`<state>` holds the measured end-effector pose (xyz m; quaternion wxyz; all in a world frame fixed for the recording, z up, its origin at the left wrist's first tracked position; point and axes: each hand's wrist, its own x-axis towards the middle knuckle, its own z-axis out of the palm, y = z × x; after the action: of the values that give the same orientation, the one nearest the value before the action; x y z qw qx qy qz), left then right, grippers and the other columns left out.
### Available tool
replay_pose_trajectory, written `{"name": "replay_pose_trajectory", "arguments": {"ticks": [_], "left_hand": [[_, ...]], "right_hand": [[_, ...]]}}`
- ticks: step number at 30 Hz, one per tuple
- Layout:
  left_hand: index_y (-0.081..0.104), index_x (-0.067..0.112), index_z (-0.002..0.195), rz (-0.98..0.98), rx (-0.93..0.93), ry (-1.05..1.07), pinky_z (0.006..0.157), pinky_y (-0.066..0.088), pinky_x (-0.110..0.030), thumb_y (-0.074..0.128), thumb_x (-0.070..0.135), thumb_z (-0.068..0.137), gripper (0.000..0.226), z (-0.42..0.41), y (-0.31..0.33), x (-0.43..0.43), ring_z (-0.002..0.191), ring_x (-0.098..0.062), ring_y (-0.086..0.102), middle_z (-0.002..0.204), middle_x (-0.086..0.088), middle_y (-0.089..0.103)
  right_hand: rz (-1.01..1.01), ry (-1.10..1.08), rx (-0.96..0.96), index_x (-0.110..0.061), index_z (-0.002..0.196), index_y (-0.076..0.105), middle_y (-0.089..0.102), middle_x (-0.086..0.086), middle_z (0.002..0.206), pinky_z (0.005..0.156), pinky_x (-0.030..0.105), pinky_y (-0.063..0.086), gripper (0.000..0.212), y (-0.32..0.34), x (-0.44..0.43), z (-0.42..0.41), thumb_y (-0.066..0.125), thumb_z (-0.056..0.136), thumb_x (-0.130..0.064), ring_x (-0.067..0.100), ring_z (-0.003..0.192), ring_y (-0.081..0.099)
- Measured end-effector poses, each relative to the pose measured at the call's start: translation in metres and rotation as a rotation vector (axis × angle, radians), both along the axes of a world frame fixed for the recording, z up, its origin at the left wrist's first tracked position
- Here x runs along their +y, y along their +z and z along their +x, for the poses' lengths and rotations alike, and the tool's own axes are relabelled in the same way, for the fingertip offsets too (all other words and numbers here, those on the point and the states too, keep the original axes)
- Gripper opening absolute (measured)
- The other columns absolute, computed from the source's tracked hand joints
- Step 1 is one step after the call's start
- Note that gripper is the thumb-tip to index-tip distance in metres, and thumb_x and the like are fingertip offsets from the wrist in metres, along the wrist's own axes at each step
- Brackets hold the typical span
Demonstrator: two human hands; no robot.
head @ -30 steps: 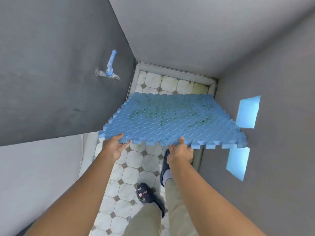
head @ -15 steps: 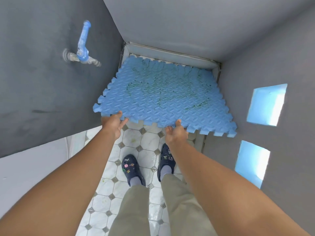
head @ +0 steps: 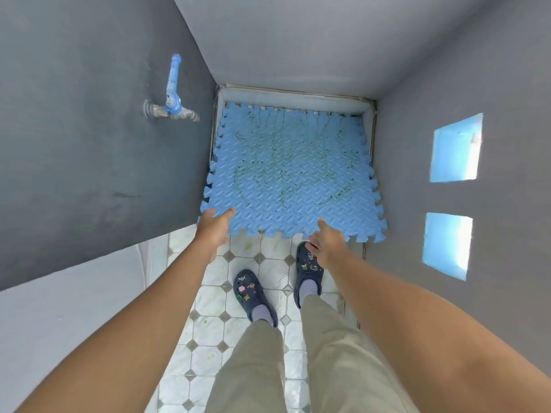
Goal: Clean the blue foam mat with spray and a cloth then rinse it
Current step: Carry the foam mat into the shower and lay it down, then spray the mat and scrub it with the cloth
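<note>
Since the earlier frame, the blue foam mat [head: 290, 174] had dropped to the floor [head: 214, 332] ahead of both hands. Left hand [head: 215, 226] touched its near edge, fingers loose; right hand [head: 329, 244] was released, apart.

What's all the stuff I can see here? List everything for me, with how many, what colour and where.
foam mat: one, blue with dark grime, lying on the floor at the far end between the walls
tap: one, blue handle on a metal body, on the left wall
wall openings: two, bright blue, in the right wall
floor tiles: many, white with small grey diamonds
clogs: two, dark navy with charms, on the person's feet
trousers: one pair, khaki
left hand: open, at the mat's near edge
right hand: open, at the mat's near edge
</note>
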<state>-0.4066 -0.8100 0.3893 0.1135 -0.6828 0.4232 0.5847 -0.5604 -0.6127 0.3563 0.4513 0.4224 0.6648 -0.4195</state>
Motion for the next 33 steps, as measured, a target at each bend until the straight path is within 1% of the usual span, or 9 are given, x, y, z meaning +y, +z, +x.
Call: {"name": "replay_pose_trajectory", "arguments": {"ticks": [2,4,7,10,19,23,27,30,33], "left_hand": [[0.038,0.015,0.147,-0.142,0.065,-0.185,0.091,0.049,-0.035,0.064,0.039,0.094,0.064,-0.008,0.039,0.001,0.116,-0.018,0.056,0.137,-0.002,0.055],[0.042,0.016,0.144,-0.233,0.135,-0.326,0.089,0.047,-0.034,0.063,0.038,0.095,0.057,-0.016,0.082,-0.001,0.111,-0.015,0.055,0.138,0.000,0.054],[0.049,0.018,0.138,-0.343,0.221,-0.487,0.100,0.049,-0.042,0.064,0.041,0.094,0.052,-0.025,0.146,-0.010,0.119,-0.018,0.057,0.140,-0.001,0.055],[0.051,0.018,0.137,-0.478,0.279,-0.656,0.103,0.045,-0.040,0.063,0.042,0.094,0.051,-0.040,0.211,-0.026,0.124,-0.021,0.056,0.138,-0.002,0.057],[0.055,0.018,0.132,-0.778,0.396,-0.792,0.103,0.044,-0.040,0.062,0.048,0.092,0.050,-0.139,0.368,-0.075,0.123,-0.025,0.055,0.132,0.000,0.061],[0.051,0.020,0.136,-0.835,0.416,-0.897,0.104,0.042,-0.036,0.058,0.050,0.094,0.052,-0.199,0.401,-0.089,0.127,-0.023,0.053,0.139,0.001,0.056],[0.050,0.018,0.137,-0.899,0.404,-0.964,0.106,0.040,-0.036,0.060,0.045,0.094,0.052,-0.256,0.413,-0.103,0.131,-0.023,0.051,0.142,-0.001,0.055],[0.050,0.016,0.136,-0.948,0.408,-0.985,0.102,0.042,-0.034,0.066,0.040,0.090,0.054,-0.299,0.409,-0.122,0.128,-0.024,0.052,0.140,-0.002,0.056],[0.043,0.018,0.143,-0.993,0.387,-0.959,0.102,0.042,-0.037,0.073,0.041,0.082,0.072,-0.339,0.400,-0.141,0.130,-0.027,0.048,0.143,-0.004,0.050]], "right_hand": [[-0.042,0.089,0.088,-0.010,0.143,0.052,0.062,0.008,0.123,0.073,0.034,0.059,0.046,0.032,-0.001,-0.001,0.060,0.103,-0.031,0.021,0.107,0.065],[-0.105,0.169,0.185,-0.012,0.142,0.052,0.061,0.010,0.131,0.074,0.034,0.057,0.043,0.071,-0.003,-0.006,0.060,0.103,-0.029,0.023,0.113,0.064],[-0.163,0.245,0.312,-0.013,0.134,0.056,0.064,0.009,0.126,0.082,0.040,0.059,0.034,0.139,-0.009,-0.017,0.061,0.103,-0.028,0.023,0.109,0.065],[-0.195,0.340,0.451,-0.014,0.127,0.059,0.063,0.007,0.125,0.084,0.041,0.059,0.028,0.207,-0.018,-0.035,0.059,0.104,-0.029,0.022,0.109,0.066],[-0.217,0.534,0.853,-0.014,0.108,0.068,0.070,0.012,0.111,0.076,0.046,0.062,0.015,0.386,-0.064,-0.126,0.064,0.100,-0.026,0.020,0.087,0.068],[-0.222,0.608,0.997,-0.018,0.105,0.067,0.071,0.006,0.104,0.086,0.048,0.060,0.015,0.426,-0.092,-0.176,0.068,0.096,-0.030,0.026,0.097,0.069],[-0.280,0.626,1.080,-0.014,0.118,0.062,0.067,0.005,0.107,0.069,0.029,0.052,0.025,0.459,-0.126,-0.226,0.070,0.096,-0.026,0.019,0.094,0.064],[-0.298,0.610,1.168,-0.014,0.122,0.058,0.063,0.003,0.112,0.082,0.036,0.054,0.036,0.465,-0.158,-0.273,0.075,0.092,-0.025,0.024,0.102,0.063],[-0.300,0.598,1.233,-0.015,0.134,0.050,0.059,0.003,0.123,0.090,0.036,0.050,0.057,0.464,-0.186,-0.322,0.080,0.086,-0.024,0.018,0.108,0.057]]}}
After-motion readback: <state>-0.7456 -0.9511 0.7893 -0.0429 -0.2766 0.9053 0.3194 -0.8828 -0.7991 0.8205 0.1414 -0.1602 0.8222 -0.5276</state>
